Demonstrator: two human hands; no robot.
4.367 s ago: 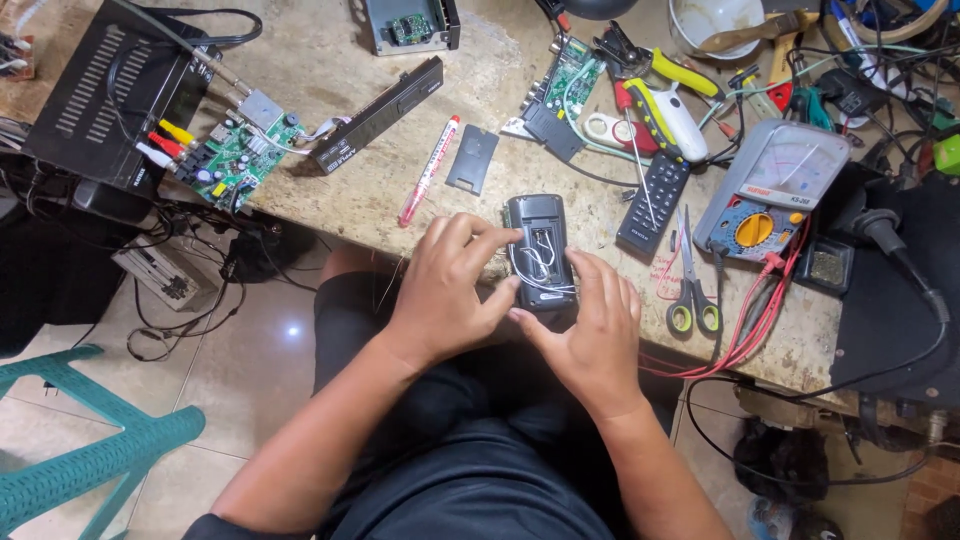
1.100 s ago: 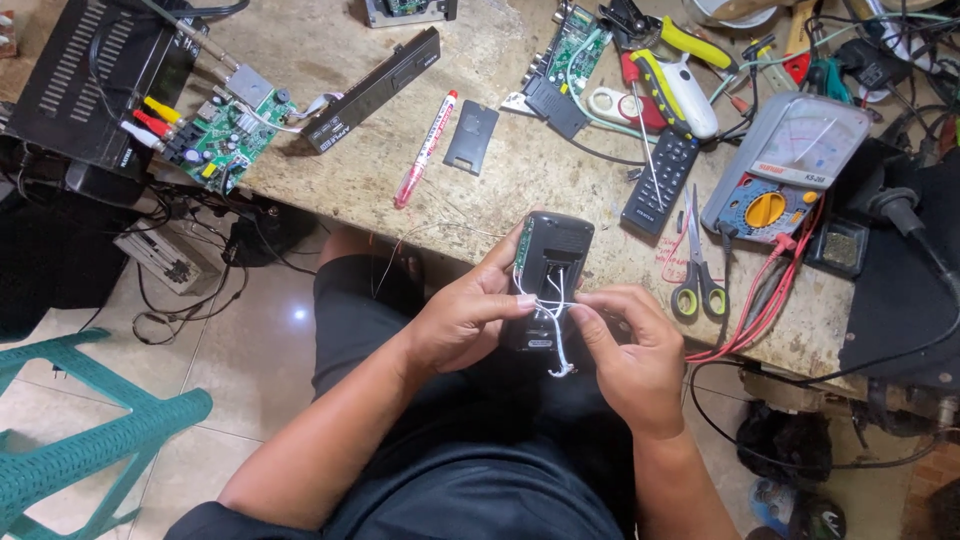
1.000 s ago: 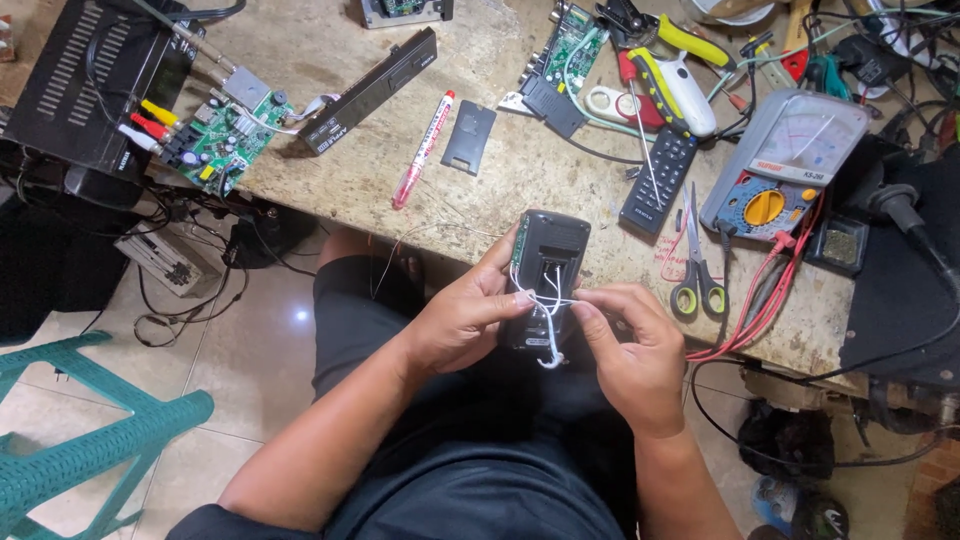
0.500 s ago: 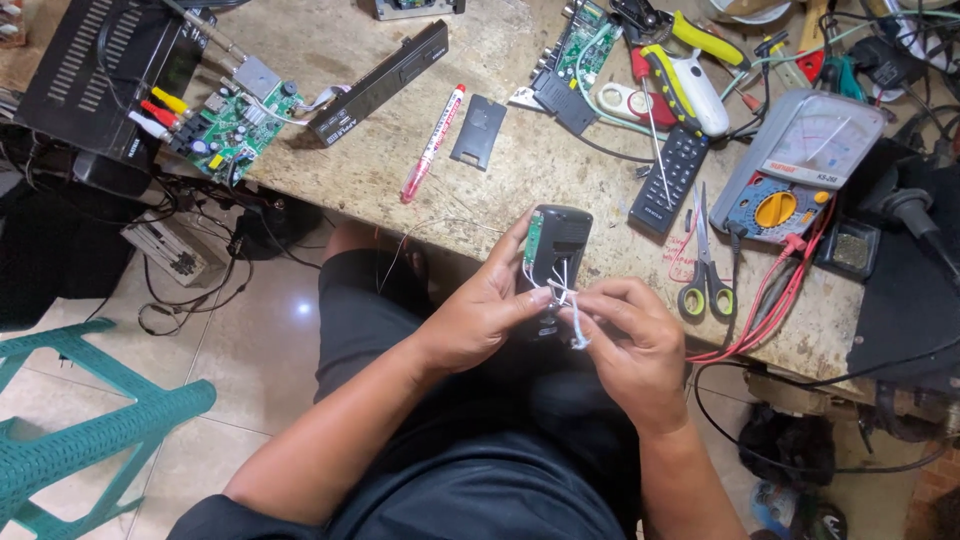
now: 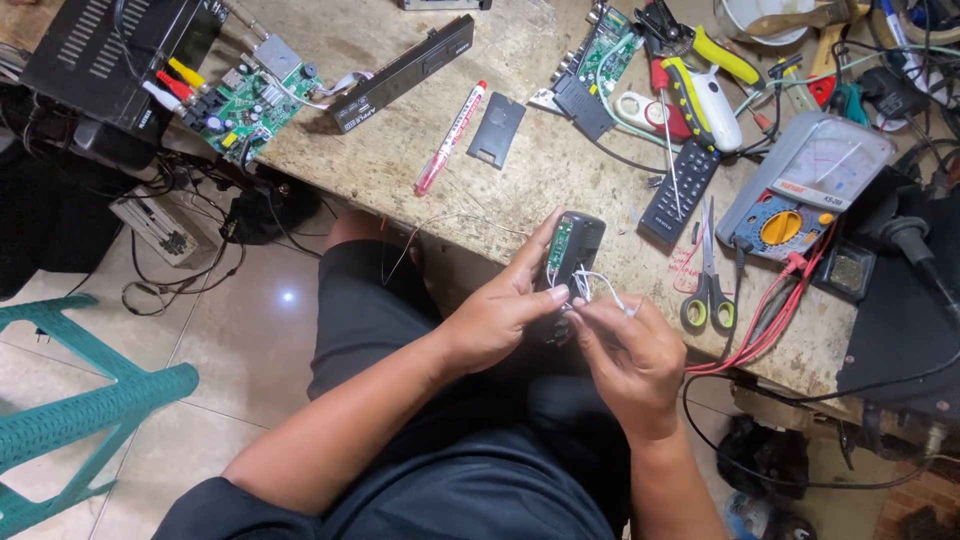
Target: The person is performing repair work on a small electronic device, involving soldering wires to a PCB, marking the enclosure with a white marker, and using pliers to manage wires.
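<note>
Head view, looking down on our lap and the bench edge. Our left hand (image 5: pixel 495 320) is closed around a small black device (image 5: pixel 572 255), thumb along its near side and fingers wrapped behind it; the device is held upright, just off the near edge of the bench (image 5: pixel 400 150), with a narrow green board (image 5: pixel 558 246) showing in its open face. Our right hand (image 5: pixel 630 355) is curled, its fingertips (image 5: pixel 585 318) pinching thin white wires (image 5: pixel 597 287) that loop out from the lower part of the device. The two hands touch at the thumbs.

On the bench, beyond the device, lie a red-and-white pen (image 5: pixel 450 138) and a dark cover plate (image 5: pixel 496 130), side by side. To the right we see a black remote (image 5: pixel 680 192), scissors (image 5: pixel 708 285) with yellow-lined handles, and an analogue meter (image 5: pixel 805 185) whose red leads (image 5: pixel 770 320) trail over the bench edge. At far left a bare green circuit board (image 5: pixel 250 95) rests against a black box (image 5: pixel 110 55). A teal chair (image 5: pixel 80 410) stands on the tiled floor at lower left.
</note>
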